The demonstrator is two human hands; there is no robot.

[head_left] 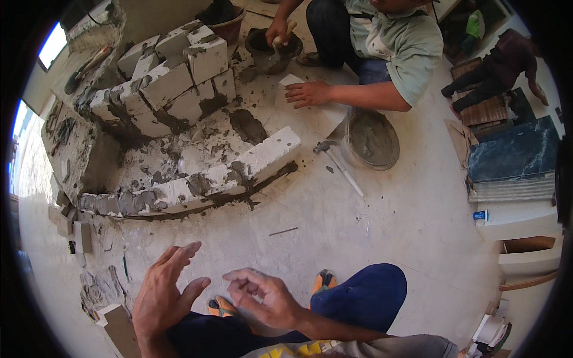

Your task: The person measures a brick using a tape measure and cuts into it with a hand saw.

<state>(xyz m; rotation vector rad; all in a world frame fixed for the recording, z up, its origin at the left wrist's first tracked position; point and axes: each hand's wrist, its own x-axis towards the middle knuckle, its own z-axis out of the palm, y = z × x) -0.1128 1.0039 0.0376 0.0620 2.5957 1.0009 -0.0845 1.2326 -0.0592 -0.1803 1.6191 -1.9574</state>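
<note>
Left hand (160,295) is spread, empty; right hand (264,298) half-open, loosely curled, seemingly empty; best keep both off low mortared blocks (173,194).

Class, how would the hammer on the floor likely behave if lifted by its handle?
The hammer would probably feel head-heavy, since its chunky head looks metal. Its straight, slim handle suggests it should stay stiff.

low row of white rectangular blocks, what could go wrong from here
The low row of white rectangular blocks has grey mortar at its joints; if soft, a knock might shift a block. The pale-handled metal hammer lies on the pale floor beside a round pale mortar bucket, so somebody could trip.
</note>
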